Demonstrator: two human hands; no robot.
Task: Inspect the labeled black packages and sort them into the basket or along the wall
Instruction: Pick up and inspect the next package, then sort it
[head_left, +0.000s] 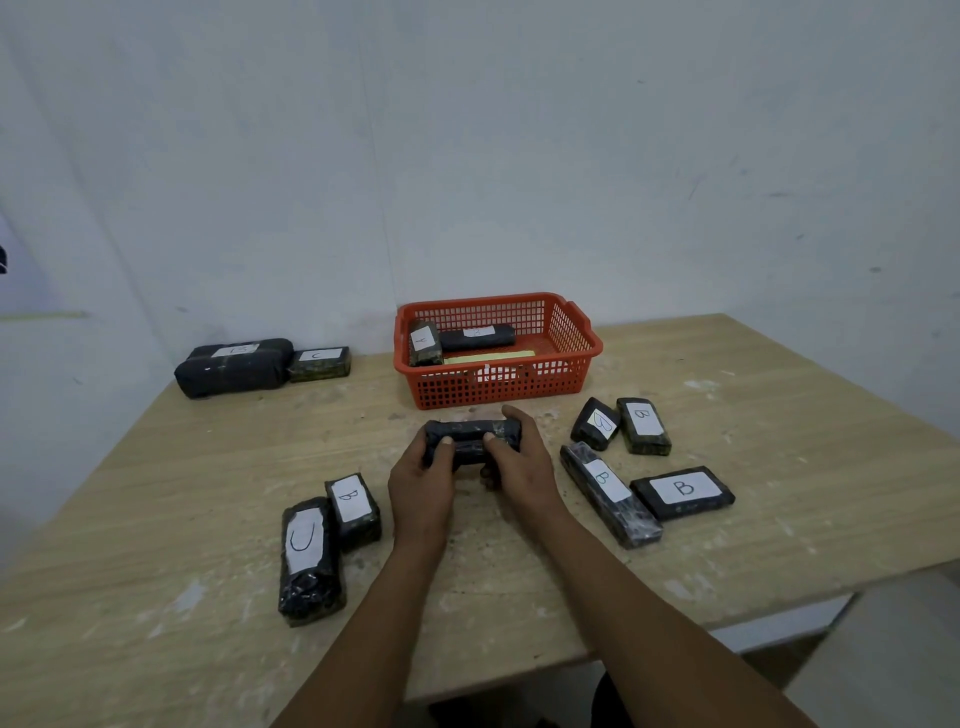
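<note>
A pale wood-grain surface (727, 545) with chipped white patches runs from the near edge to a white wall (519, 130) at the far side; its right edge angles away, and bare room lies near left and far right.

Both hands grip one black plastic-wrapped package (470, 439) just above the middle of the surface, close in front of the basket. The left hand (421, 480) curls round its left end, the right hand (519, 467) round its right end, thumbs on top. No label shows on it.

The red plastic lattice basket (571, 332), rectangular with rim handles, sits at the far side touching the wall. It holds two packages: a block marked A (425, 343) and a longer roll (477, 336) whose label is unreadable.

Against the far left wall lie two more: a bulky rounded bundle (234, 366) and a small block marked C (319, 362).

Right of the hands are four marked B (644, 467), one long and narrow. Near left are two, touching: a B block (353, 506) and a long crinkled C package (309, 558).
</note>
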